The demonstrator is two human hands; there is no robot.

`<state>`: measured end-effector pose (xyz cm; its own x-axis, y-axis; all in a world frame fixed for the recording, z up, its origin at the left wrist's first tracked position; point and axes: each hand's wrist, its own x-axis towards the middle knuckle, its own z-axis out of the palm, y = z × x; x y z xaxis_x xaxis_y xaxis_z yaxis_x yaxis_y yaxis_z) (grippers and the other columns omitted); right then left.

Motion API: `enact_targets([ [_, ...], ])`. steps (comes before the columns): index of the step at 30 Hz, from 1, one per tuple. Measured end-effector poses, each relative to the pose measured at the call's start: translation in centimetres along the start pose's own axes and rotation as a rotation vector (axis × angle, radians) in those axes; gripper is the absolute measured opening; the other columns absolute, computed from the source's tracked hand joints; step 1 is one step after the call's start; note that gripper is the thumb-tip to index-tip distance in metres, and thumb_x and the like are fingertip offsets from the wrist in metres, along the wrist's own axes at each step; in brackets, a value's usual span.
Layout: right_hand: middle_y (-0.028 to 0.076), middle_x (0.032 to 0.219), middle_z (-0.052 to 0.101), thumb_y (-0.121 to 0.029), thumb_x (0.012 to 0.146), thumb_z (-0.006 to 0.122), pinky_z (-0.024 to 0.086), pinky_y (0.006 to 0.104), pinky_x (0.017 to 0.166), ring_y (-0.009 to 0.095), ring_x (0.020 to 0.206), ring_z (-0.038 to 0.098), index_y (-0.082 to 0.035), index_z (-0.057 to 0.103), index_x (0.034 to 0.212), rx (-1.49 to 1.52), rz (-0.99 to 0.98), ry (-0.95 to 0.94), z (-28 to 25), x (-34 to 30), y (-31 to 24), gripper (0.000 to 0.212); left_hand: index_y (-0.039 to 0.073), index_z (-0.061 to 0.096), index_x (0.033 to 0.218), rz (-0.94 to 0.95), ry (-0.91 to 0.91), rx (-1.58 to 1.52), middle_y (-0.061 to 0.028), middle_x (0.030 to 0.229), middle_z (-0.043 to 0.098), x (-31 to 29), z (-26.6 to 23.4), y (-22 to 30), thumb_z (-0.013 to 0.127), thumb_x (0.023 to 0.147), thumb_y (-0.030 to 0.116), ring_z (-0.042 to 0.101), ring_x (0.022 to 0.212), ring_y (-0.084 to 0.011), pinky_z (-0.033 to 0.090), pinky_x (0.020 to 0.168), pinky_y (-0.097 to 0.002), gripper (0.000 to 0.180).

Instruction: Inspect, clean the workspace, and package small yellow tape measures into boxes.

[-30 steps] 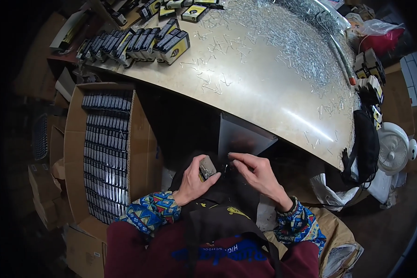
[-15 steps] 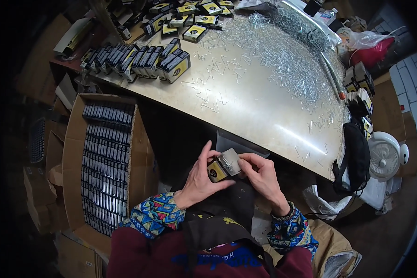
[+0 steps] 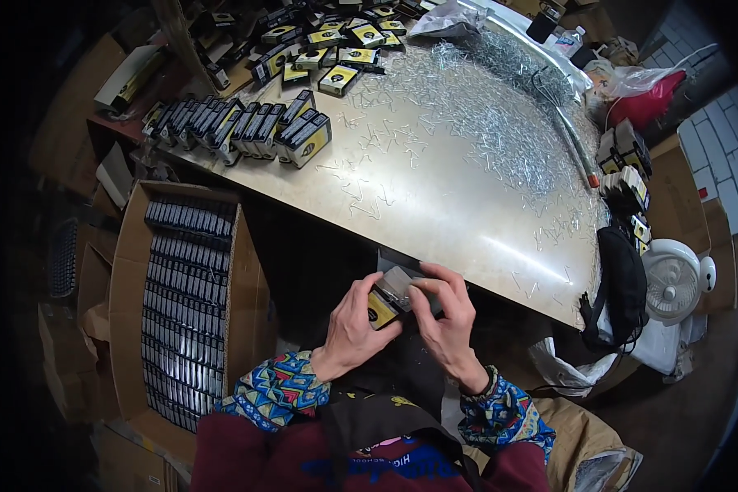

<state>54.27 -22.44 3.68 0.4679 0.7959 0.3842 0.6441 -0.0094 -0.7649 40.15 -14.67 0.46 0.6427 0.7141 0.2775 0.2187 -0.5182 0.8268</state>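
My left hand (image 3: 357,320) is closed round a small yellow-and-black cardboard box (image 3: 383,309), held tilted above my lap just off the table's front edge. The box's end is open, with its grey flap (image 3: 396,281) standing up. Bits of shiny metal wire show at the opening. At the right side of that opening, my right hand (image 3: 447,320) bends its thumb and fingers against the flap and box. The fingers hide part of the opening, so what lies between their tips is not clear.
Bent metal wires (image 3: 500,123) cover much of the table (image 3: 435,217). Filled boxes (image 3: 303,135) stand in a row at its left edge, with loose boxes (image 3: 336,79) behind. A carton (image 3: 231,295) packed with boxes stands left. A white fan (image 3: 671,281) and black bag (image 3: 615,287) are right.
My right hand has shifted up and inward, its fingers now bent over the box's open end instead of pinching the flap's right edge. My left hand keeps the box, slightly lower and left.
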Motion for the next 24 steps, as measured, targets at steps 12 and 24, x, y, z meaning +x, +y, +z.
enact_targets([
  [12,0.022,0.112,0.065,0.001,0.080,0.071,0.054,0.0294,0.080,0.032,0.093,0.068,0.004,0.066,0.110,0.130,0.045,-0.042,0.6,-1.5,-0.7,0.031,0.004,0.040,0.120,0.065,0.065,0.022,-0.0176,0.104,0.056,0.6,0.3,0.4,0.079,0.070,0.013,0.063,0.086,-0.0374,0.054,0.068,-0.0420,0.063],
  [24,0.014,0.115,0.069,-0.009,0.091,0.066,0.052,0.0230,0.082,0.009,0.096,0.063,0.002,0.070,0.109,0.625,0.498,-0.143,0.5,-1.0,-0.8,0.021,0.000,0.044,0.128,-0.076,-0.013,0.164,-0.0184,0.102,0.058,1.8,-0.3,1.3,0.079,0.071,0.020,0.062,0.094,-0.0378,0.052,0.075,-0.0428,0.069],
])
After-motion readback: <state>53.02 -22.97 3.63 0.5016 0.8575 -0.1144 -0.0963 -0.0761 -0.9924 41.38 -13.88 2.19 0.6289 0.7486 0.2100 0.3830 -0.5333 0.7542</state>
